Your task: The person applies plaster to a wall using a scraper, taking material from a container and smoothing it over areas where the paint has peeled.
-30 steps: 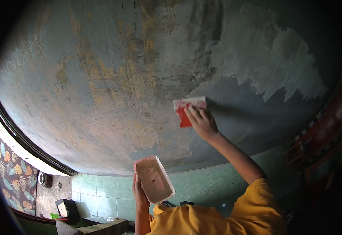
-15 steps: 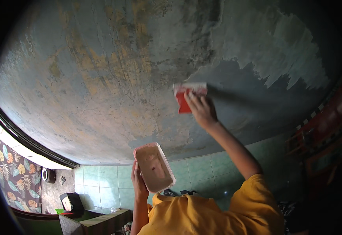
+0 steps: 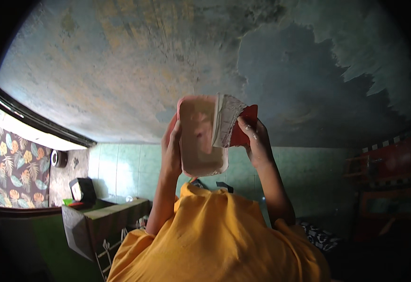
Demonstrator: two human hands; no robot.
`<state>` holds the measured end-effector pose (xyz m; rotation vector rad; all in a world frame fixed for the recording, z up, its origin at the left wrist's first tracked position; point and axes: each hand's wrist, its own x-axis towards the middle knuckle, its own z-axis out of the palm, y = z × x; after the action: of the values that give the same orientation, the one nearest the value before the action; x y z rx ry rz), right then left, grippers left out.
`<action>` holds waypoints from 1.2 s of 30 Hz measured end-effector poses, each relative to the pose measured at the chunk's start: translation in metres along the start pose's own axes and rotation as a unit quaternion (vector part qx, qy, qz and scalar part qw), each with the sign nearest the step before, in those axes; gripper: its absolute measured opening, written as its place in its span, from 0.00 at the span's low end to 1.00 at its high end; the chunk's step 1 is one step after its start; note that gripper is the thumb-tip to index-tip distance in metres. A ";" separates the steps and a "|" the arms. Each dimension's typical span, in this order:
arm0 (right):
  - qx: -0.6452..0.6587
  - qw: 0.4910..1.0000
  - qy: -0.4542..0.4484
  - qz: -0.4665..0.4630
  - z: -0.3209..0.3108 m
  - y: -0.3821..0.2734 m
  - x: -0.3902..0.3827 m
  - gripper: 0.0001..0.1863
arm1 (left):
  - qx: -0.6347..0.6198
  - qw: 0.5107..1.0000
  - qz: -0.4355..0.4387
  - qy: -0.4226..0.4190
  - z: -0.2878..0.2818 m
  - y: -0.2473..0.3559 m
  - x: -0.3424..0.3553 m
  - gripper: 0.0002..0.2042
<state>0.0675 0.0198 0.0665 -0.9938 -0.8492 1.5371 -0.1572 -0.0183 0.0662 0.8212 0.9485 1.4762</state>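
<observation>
My left hand (image 3: 171, 145) grips a pinkish rectangular tub (image 3: 197, 162) by its left side, its inside coated with pale residue. In my right hand (image 3: 255, 138) is a red scraper (image 3: 248, 113), thumb on its face. Whitish paste (image 3: 230, 115) covers the scraper's broad end, which lies over the tub's right rim. White smears mark my right thumb and fingers. Ahead stands a worn wall (image 3: 139, 80) with yellowish and grey patches. A smooth darker grey patch (image 3: 285, 70) with a jagged right border spreads across its right part.
Pale green tiles (image 3: 120, 164) cover the floor. At the lower left stands a green and grey furniture piece (image 3: 106, 214), with a black box-like object (image 3: 82, 190) beyond it. A leaf-patterned cloth (image 3: 19, 169) lies at the far left. Red wooden furniture (image 3: 393, 162) is on the right.
My right hand has come down from the wall with the scraper, bringing it to the tub. My left hand has raised the tub, and the view has tilted downward.
</observation>
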 end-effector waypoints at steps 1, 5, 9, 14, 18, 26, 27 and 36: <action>-0.016 1.000 0.005 0.004 -0.013 0.005 -0.003 0.16 | 0.011 1.000 0.018 -0.015 0.003 -0.001 -0.002 0.31; -0.063 0.991 0.102 -0.050 -0.065 0.003 -0.011 0.17 | -0.017 0.996 -0.060 0.065 -0.005 -0.015 -0.009 0.31; -0.143 0.955 0.134 -0.221 -0.099 0.001 -0.017 0.13 | 0.019 1.000 -0.014 0.018 0.023 -0.006 -0.027 0.30; -0.402 0.784 -0.080 -0.466 -0.101 -0.016 -0.035 0.15 | 0.046 0.998 -0.047 -0.002 0.042 -0.012 -0.040 0.28; -0.547 0.665 -0.151 -0.486 -0.126 -0.005 -0.046 0.27 | 0.035 0.992 -0.121 0.019 0.038 -0.027 -0.041 0.27; -0.424 0.860 -0.115 -0.260 -0.208 0.017 -0.062 0.11 | 0.124 0.989 -0.062 0.057 0.042 -0.027 -0.048 0.27; -0.409 0.873 -0.077 -0.253 -0.207 0.009 -0.059 0.10 | 0.139 0.989 -0.039 0.030 0.043 -0.026 -0.051 0.28; -0.403 0.876 -0.060 -0.258 -0.158 -0.064 -0.027 0.15 | 0.321 0.946 -0.035 -0.038 0.079 -0.021 -0.047 0.45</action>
<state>0.2399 0.0068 0.0650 -1.1147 -1.7622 0.7663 -0.0719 -0.0558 0.0821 1.2845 1.4127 1.0614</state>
